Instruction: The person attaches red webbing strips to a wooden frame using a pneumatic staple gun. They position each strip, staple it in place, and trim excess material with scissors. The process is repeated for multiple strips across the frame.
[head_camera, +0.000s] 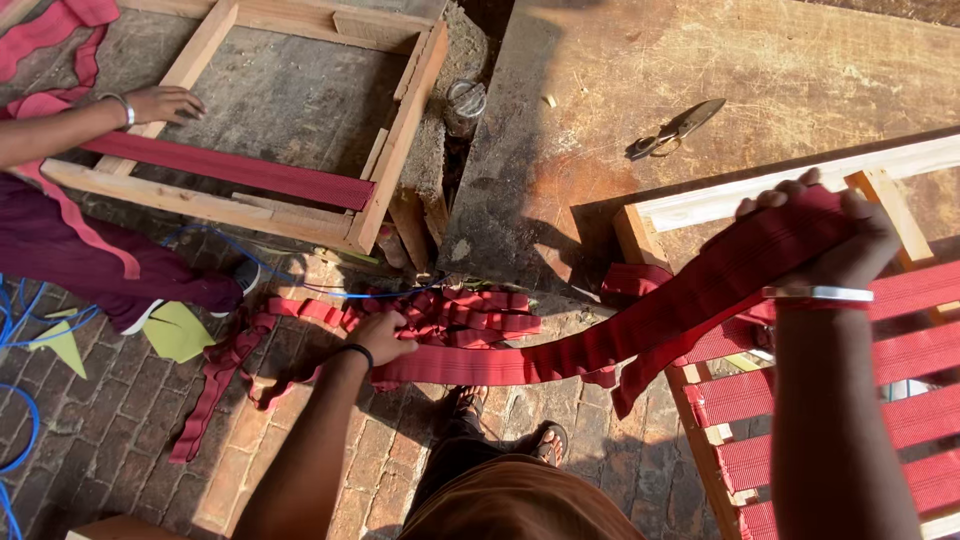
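The right hand (835, 235) at 3 o'clock and left hand (382, 336) at 7 o'clock both grasp the red webbing strap (640, 325); the right-side wooden frame (700, 205) is partly strapped, with its upper bay open.

My right hand (835, 235) grips red webbing strap (640, 335) above a wooden frame (700, 205); my left hand (382, 335) pinches it lower down. Scissors (675, 130) lie on the slab (600, 90).
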